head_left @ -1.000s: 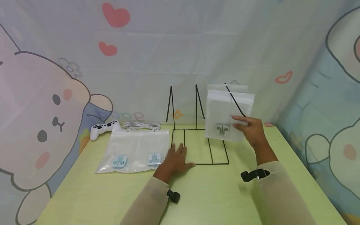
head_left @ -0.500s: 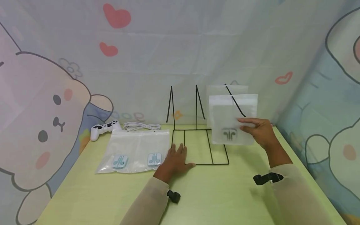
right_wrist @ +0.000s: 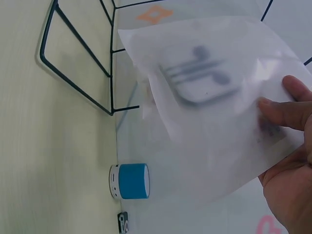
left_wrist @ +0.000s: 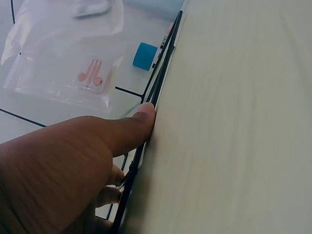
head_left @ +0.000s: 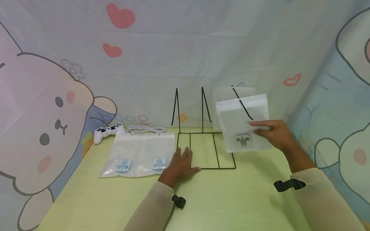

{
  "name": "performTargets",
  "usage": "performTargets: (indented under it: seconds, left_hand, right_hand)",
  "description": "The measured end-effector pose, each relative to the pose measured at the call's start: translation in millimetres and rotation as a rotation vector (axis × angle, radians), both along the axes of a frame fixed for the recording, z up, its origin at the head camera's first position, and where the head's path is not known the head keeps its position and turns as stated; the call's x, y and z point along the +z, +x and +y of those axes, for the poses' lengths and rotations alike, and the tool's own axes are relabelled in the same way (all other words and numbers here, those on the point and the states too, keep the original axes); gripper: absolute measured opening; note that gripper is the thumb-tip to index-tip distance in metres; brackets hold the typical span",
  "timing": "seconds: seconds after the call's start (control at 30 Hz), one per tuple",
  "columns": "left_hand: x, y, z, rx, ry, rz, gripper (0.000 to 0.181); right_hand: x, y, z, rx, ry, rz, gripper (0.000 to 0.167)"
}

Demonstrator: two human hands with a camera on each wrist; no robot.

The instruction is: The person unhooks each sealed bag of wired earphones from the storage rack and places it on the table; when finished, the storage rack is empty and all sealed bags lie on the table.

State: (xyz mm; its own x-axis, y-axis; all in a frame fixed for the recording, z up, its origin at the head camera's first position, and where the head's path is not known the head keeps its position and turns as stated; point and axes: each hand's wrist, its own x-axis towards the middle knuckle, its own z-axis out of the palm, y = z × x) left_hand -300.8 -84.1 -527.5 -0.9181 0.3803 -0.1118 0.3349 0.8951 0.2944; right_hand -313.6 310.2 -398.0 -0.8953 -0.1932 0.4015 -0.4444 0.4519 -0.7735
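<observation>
A frosted zip pouch (head_left: 231,122) with a dark earphone set (head_left: 243,140) inside hangs tilted at the right hook (head_left: 245,110) of a black wire rack. My right hand (head_left: 274,136) pinches this pouch near its right edge, thumb in front in the right wrist view (right_wrist: 287,114). Behind it hangs another frosted pouch (head_left: 221,93); pink earphones (left_wrist: 90,75) show through a pouch in the left wrist view. My left hand (head_left: 180,164) rests on the left front of the rack's base (head_left: 214,168), fingers spread, thumb (left_wrist: 141,119) on the front bar.
Left of the rack lies a large clear zip bag (head_left: 136,147) with two blue earphone cases. A white game controller (head_left: 108,131) and a coiled white cable (head_left: 145,129) lie behind it. The right wrist view shows a blue cylinder (right_wrist: 134,180) and a small black object (right_wrist: 123,223).
My right hand has moved right and toward me with the front pouch, which has become tilted and stands farther from the rear pouch. My left hand has stayed in place.
</observation>
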Motion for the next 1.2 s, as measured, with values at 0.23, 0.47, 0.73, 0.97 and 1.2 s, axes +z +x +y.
performTargets:
  seconds: [0.23, 0.47, 0.73, 0.97, 1.2]
  left_hand:
    - [-1.2, 1.0, 0.0, -0.006, -0.003, -0.002, 0.098]
    - [-1.8, 2.1, -0.6, -0.003, -0.003, 0.005, 0.098]
    - [1.6, 3.2, -1.2, -0.005, -0.001, 0.002, 0.097]
    - [2.1, 3.4, -1.3, -0.011, 0.003, 0.007, 0.097]
    - [2.3, 3.1, -1.2, -0.013, -0.005, 0.014, 0.096]
  right_hand:
    - [0.9, 14.1, 6.8, -0.023, 0.067, -0.007, 0.034]
    - [0.3, 29.8, 5.8, -0.013, 0.062, -0.002, 0.034]
    - [-7.5, 45.5, 5.2, -0.072, 0.081, 0.082, 0.031]
    - [-14.6, 56.2, 2.4, -0.053, 0.000, 0.111, 0.031]
    - [-19.3, 61.5, -4.3, -0.054, -0.047, 0.126, 0.027]
